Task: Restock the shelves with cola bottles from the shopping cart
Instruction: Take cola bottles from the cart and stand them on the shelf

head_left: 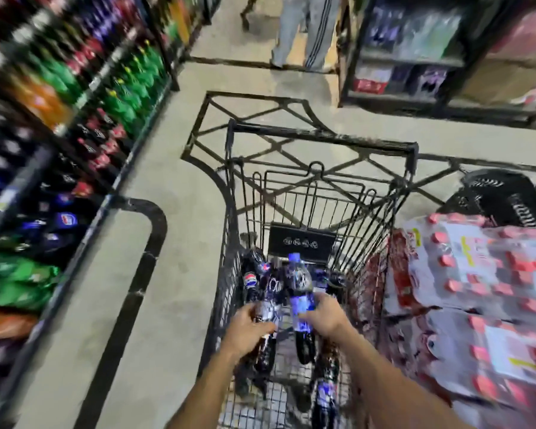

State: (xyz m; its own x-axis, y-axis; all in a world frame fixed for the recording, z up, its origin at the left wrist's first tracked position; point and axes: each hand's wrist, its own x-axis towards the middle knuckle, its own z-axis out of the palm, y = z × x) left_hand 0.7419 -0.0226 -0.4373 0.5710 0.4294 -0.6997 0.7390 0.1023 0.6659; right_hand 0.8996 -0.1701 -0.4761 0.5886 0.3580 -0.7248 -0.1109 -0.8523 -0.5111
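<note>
Left hand (250,324) grips one bottle (265,345), right hand (326,314) another, both inside the cart (322,138); several more await shelving.

Black wire-metal cart (322,144) — glossy plastic cola bottles (302,292).
</note>
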